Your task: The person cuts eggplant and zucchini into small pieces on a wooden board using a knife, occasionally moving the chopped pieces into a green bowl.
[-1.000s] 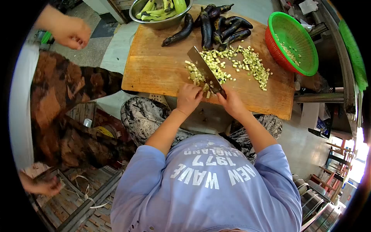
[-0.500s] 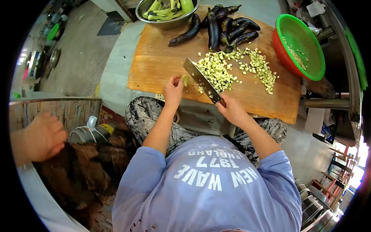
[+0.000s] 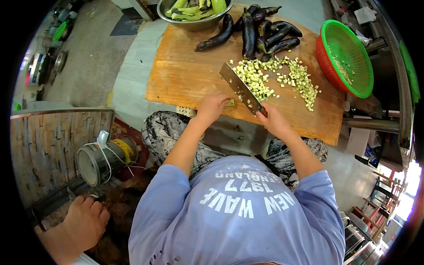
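My left hand is closed on a small strip of eggplant at the near edge of the wooden board. In my right hand is the handle of a cleaver, its broad blade slanting up and to the left with bits stuck to it. Just beyond the blade lies a heap of diced eggplant, spreading to the right. Behind the dice, several whole dark eggplants lie piled together.
A metal bowl with pale green peeled pieces stands at the board's far left. At right, a green colander sits tilted in a red basket, with some dice inside. Another person's hand is at lower left, near a grey bucket.
My left hand has moved right, closer to the cleaver, and lowered the eggplant strip to the board. The cleaver has shifted slightly right. The other person's hand has moved down and right.
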Demonstrator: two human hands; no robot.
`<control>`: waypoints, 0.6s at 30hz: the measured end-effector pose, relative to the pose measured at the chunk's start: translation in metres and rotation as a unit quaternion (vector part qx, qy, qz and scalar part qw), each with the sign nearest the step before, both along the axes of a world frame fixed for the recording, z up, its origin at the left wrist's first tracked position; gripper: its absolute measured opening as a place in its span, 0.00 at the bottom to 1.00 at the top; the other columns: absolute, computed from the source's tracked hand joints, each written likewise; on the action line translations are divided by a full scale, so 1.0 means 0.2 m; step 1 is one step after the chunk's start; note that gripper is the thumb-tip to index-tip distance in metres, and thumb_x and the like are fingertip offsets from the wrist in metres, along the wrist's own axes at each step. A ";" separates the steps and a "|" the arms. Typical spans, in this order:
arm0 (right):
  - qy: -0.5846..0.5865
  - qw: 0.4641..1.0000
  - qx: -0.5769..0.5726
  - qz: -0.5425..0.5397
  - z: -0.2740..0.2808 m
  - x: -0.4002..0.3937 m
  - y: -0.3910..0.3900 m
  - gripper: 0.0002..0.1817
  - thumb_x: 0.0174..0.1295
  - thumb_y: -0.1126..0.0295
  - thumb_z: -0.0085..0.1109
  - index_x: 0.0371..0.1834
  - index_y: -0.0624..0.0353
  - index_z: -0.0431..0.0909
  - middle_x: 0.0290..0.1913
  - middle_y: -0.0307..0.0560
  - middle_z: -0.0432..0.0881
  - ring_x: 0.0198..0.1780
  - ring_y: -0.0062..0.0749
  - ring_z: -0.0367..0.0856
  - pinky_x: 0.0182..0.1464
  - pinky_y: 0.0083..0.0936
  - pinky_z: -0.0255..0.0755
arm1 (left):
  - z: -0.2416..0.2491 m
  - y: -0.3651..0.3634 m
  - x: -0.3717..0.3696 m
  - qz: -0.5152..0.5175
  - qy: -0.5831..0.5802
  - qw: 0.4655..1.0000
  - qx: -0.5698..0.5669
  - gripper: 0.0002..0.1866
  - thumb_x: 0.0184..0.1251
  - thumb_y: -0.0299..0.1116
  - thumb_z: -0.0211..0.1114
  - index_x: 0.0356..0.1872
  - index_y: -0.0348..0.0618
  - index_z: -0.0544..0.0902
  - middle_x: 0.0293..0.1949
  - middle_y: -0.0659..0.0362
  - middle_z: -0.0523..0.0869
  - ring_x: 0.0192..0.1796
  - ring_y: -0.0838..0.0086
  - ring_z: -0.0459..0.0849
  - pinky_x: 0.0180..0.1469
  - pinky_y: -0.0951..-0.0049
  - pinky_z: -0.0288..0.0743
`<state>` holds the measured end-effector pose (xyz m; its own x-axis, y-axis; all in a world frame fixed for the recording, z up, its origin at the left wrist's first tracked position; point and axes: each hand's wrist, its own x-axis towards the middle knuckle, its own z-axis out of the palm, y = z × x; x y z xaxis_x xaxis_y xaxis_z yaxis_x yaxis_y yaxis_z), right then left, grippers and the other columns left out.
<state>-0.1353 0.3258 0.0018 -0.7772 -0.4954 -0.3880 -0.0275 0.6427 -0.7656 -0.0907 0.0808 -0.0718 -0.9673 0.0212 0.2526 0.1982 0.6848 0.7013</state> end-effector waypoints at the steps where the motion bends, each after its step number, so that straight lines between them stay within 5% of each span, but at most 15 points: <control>1: 0.001 1.000 0.000 0.004 0.00 0.00 0.00 0.09 0.65 0.70 0.57 0.39 0.65 0.71 0.29 0.57 0.79 0.31 0.48 0.78 0.37 0.39 0.70 | -0.01 0.00 -0.03 -0.006 0.012 1.000 0.012 0.14 0.60 0.27 0.68 0.46 0.37 0.82 0.39 0.50 0.84 0.44 0.55 0.82 0.45 0.62 0.76; 5: 0.007 0.999 0.039 0.026 0.06 -0.01 -0.02 0.09 0.65 0.70 0.56 0.38 0.65 0.70 0.28 0.57 0.79 0.31 0.49 0.78 0.36 0.39 0.70 | 0.04 0.00 0.01 0.078 -0.005 0.997 0.013 0.10 0.56 0.26 0.69 0.40 0.38 0.83 0.39 0.52 0.83 0.43 0.55 0.80 0.45 0.61 0.75; 8: 0.042 0.997 0.030 0.065 0.11 -0.02 -0.05 0.08 0.65 0.70 0.56 0.38 0.63 0.71 0.28 0.58 0.79 0.31 0.53 0.78 0.35 0.41 0.70 | 0.02 0.00 0.08 0.050 0.039 0.993 -0.098 0.09 0.52 0.24 0.70 0.35 0.41 0.84 0.36 0.54 0.82 0.42 0.57 0.79 0.44 0.62 0.75; 18: 0.082 0.981 0.060 0.167 0.08 -0.10 -0.21 0.08 0.63 0.67 0.56 0.39 0.60 0.73 0.29 0.59 0.80 0.33 0.58 0.79 0.35 0.44 0.71 | -0.07 0.02 0.05 0.057 0.145 0.984 -0.084 0.04 0.49 0.25 0.67 0.27 0.43 0.81 0.29 0.57 0.79 0.35 0.60 0.77 0.39 0.64 0.74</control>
